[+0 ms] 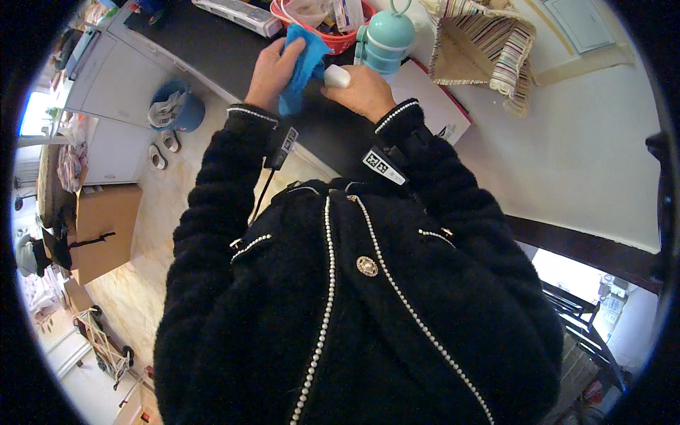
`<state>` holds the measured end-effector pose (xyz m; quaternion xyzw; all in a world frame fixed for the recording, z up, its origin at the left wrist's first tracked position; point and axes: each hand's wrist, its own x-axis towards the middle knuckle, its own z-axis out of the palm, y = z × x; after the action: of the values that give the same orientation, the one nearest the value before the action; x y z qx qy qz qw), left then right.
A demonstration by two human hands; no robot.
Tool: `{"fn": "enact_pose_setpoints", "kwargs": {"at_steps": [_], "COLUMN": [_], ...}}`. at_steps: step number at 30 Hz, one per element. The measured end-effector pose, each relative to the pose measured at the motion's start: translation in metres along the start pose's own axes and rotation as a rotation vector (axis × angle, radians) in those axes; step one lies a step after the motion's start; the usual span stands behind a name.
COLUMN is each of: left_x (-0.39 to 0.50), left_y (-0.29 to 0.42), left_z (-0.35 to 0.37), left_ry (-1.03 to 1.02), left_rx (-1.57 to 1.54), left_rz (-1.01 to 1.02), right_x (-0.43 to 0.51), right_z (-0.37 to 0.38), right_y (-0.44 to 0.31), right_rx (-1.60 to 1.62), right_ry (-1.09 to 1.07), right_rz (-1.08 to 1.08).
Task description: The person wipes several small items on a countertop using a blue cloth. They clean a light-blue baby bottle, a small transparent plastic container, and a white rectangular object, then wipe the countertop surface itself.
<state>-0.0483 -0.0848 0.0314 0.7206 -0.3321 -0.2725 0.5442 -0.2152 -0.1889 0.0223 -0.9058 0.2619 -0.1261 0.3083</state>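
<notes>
My left hand (273, 71) grips a blue cloth (305, 61), which hangs down past the fingers over a black countertop (212, 48). Close by on the right, my right hand (364, 90) is closed around a white object (337, 77) with a rounded end; its kind cannot be told. A dark blue part lies between the white object and the cloth. Just beyond the hands are a red plastic basket (340, 41) holding bags and packets, and a teal bottle (392, 34) with a loop on its lid.
A long white box (239, 15) lies at the counter's far side. Right of the bottle are a flat white box (425, 98) with a red edge and a striped cloth (512, 58) by the wall. Lower left, a blue bin (188, 112), slippers (158, 157) and a cardboard box (109, 228) stand on the floor.
</notes>
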Motion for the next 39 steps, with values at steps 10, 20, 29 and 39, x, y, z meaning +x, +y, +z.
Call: {"fn": "enact_pose_setpoints", "kwargs": {"at_steps": [10, 20, 29, 39], "left_x": [-0.003, 0.003, 0.003, 0.007], "left_y": [-0.008, 0.028, -0.006, 0.017], "left_z": [0.04, -0.003, -0.001, -0.014], "left_ry": [-0.092, -0.03, -0.139, -0.074], "left_rx": [0.282, 0.149, 0.248, 0.077], "left_rz": [0.459, 0.236, 0.369, 0.624], "right_x": [0.006, 0.002, 0.004, 0.015], "right_z": [0.014, 0.001, -0.001, 0.006], "right_y": [0.006, -0.011, -0.012, -0.047], "right_rx": [0.027, 0.039, 0.522, 1.147], "right_ry": [0.194, 0.051, 0.147, -0.015], "right_rz": [-0.043, 0.0, -0.288, 0.299]}}
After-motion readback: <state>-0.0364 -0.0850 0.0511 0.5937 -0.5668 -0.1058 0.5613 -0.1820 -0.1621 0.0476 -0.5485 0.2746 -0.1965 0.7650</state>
